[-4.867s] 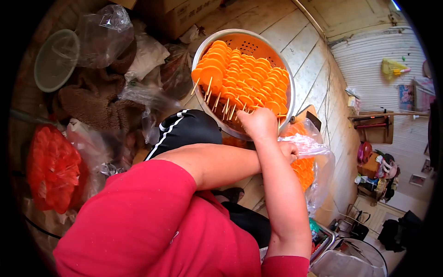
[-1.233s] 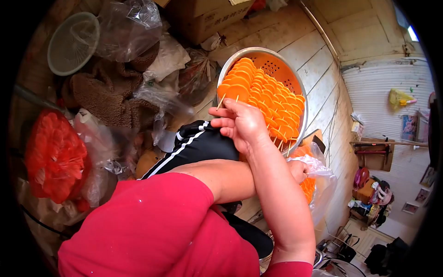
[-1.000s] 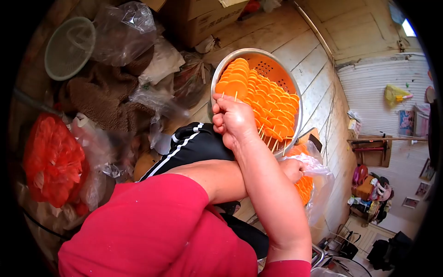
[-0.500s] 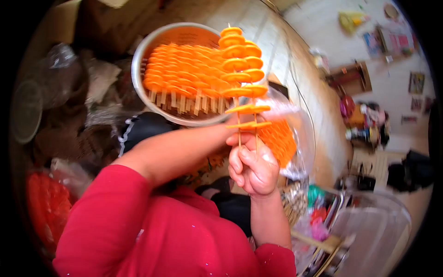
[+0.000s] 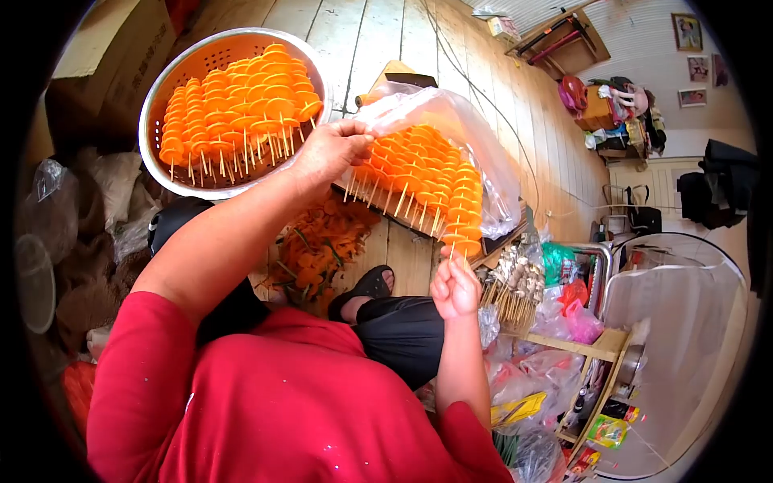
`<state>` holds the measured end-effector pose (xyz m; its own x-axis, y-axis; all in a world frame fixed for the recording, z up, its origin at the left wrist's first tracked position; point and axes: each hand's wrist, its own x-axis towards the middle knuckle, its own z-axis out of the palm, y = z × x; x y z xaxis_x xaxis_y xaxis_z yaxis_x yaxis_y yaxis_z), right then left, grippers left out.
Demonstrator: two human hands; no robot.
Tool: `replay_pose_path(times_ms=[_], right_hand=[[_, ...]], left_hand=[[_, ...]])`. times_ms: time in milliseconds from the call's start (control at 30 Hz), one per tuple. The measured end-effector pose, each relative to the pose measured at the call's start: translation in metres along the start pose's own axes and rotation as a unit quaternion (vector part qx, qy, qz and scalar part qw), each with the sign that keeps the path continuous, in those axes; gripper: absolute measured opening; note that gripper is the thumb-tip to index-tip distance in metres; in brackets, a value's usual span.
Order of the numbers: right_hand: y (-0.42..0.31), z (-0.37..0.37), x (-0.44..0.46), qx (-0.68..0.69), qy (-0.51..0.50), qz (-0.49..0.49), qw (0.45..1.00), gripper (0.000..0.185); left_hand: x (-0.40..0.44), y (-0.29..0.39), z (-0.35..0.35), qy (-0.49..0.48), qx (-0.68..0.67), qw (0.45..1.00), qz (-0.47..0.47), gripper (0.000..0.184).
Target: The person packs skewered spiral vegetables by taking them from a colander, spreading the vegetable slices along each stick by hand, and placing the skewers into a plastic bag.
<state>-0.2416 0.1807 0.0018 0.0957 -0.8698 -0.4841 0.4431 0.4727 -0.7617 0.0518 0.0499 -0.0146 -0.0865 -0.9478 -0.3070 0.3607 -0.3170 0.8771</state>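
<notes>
My left hand (image 5: 332, 151) pinches the rim of a clear plastic bag (image 5: 483, 137), lifting it. Inside that bag lie rows of skewered orange slices (image 5: 411, 165), which look like carrot, their sticks pointing toward me. My right hand (image 5: 455, 286) is closed on the thin stick ends of a carrot skewer (image 5: 465, 211) at the right end of the rows. Whether it grips one stick or two I cannot tell. A metal colander (image 5: 150, 145) at the upper left holds more carrot skewers (image 5: 241, 101).
Orange peelings (image 5: 318, 249) lie on the plank floor between the colander and my sandalled foot (image 5: 366, 291). Right of my right hand are skewers of pale pieces (image 5: 515, 282) and a low wooden rack (image 5: 596, 348) with bags. A cardboard box (image 5: 121, 64) stands at the far left.
My right hand has lowered the raised carrot skewers to the right end of the bagged rows. My left hand, hidden behind them earlier, now shows on the bag's rim. The view has shifted.
</notes>
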Motion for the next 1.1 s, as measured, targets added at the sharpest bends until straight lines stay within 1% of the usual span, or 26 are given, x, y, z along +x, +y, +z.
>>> replay_pose_path(times_ms=[133, 333, 400, 533, 700, 767, 900, 1000, 1067, 1100], right_hand=[[-0.005, -0.024, 0.036, 0.019, -0.003, -0.019, 1.000, 0.027], [-0.009, -0.037, 0.078, -0.009, 0.023, -0.032, 0.999, 0.027], [-0.008, -0.041, 0.089, -0.055, 0.051, -0.011, 0.997, 0.027], [-0.004, -0.045, 0.097, -0.102, 0.036, 0.047, 0.993, 0.026], [-0.005, -0.046, 0.097, -0.081, 0.034, 0.067, 0.994, 0.025], [-0.006, -0.044, 0.095, -0.059, 0.006, 0.066, 0.996, 0.024], [-0.003, -0.043, 0.096, -0.069, 0.002, 0.077, 0.995, 0.024], [0.001, -0.046, 0.101, -0.054, 0.014, 0.082, 0.995, 0.020], [0.003, -0.048, 0.103, -0.045, 0.055, 0.096, 0.993, 0.016], [0.003, -0.048, 0.104, -0.045, 0.054, 0.097, 0.993, 0.016]], left_hand=[[-0.002, 0.006, 0.001, 0.007, 0.009, 1.000, -0.009, 0.010], [-0.001, 0.005, 0.001, 0.008, -0.007, 1.000, -0.017, 0.009], [-0.001, 0.006, 0.001, 0.007, -0.009, 1.000, -0.017, 0.009], [-0.004, 0.012, 0.002, 0.014, 0.020, 0.999, -0.026, 0.009], [-0.003, 0.009, 0.000, 0.005, 0.025, 0.999, -0.021, 0.011], [-0.003, 0.008, -0.001, 0.005, 0.026, 0.999, -0.023, 0.012], [-0.004, 0.010, 0.000, 0.009, 0.031, 0.999, -0.027, 0.012], [-0.005, 0.009, 0.001, 0.008, 0.025, 0.999, -0.026, 0.012], [-0.005, 0.009, 0.000, 0.006, 0.022, 0.999, -0.026, 0.011], [-0.005, 0.009, -0.001, 0.005, 0.019, 0.999, -0.026, 0.010]])
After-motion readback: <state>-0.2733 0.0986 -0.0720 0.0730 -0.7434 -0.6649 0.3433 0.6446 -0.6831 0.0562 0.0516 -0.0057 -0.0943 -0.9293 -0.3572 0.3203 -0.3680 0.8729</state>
